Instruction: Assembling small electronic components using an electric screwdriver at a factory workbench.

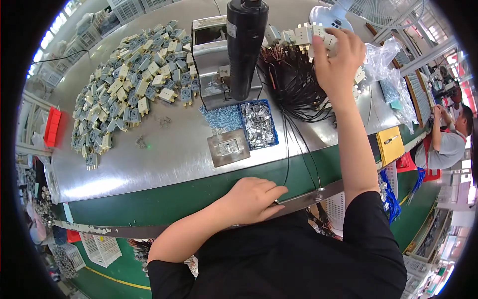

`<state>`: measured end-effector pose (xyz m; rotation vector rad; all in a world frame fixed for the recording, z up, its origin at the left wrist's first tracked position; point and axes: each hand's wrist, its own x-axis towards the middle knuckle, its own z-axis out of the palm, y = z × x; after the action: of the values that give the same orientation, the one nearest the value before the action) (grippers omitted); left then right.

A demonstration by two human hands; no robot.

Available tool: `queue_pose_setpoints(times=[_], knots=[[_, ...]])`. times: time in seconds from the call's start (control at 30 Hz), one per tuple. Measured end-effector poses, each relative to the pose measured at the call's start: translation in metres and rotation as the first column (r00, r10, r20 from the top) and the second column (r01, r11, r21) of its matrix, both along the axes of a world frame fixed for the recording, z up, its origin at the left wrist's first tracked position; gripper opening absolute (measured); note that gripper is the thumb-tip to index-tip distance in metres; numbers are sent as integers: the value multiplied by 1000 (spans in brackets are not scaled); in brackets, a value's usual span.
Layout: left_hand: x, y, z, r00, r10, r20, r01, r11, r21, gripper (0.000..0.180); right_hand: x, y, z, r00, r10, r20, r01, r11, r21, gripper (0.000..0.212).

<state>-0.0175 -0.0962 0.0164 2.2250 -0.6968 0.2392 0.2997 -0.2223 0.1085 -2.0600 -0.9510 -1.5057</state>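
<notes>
On the metal worktable (169,172), black cables (298,97) are lying beside the half-open right hand (338,57), the left hand (256,199) is curling loosely near the front edge (298,205), both grips unclear, and cream sockets (303,35) are sitting at the right fingertips (317,42).

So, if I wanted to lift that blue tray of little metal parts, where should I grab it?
Probably the near rim of the blue tray, coming from the front. Its edge shows there with bare bench before it, while the machine stands behind, a metal plate and light-blue pieces crowd its left, and metal parts fill its middle.
</notes>
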Motion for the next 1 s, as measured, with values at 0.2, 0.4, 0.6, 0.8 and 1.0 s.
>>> queue_pose_setpoints(times=[0.2, 0.4, 0.6, 0.8, 1.0], knots=[[7, 35, 43, 999, 52, 16, -49, 989, -138, 29, -56, -41, 15, 921, 325, -215, -262, 925, 274, 10], [1, 47, 44, 988, 91, -125, -103, 990, -92, 28, -127, -65, 8, 170, -140, -975, -728, 649, -220, 21], [-2, 39, 46, 948, 30, -316, -9, 998, 68, 31, -142, -79, -27, 65, -188, -980, -720, 671, -176, 17], [3, 48, 53, 973, 59, -221, -106, 973, -205, 65, -124, -68, -4, -504, 660, -557, -286, 481, 828, 25], [-3, 64, 59, 982, 112, -153, -189, 629, -754, 79, -137, 19, 20, 244, 448, -860, -900, 436, -28, 13]])
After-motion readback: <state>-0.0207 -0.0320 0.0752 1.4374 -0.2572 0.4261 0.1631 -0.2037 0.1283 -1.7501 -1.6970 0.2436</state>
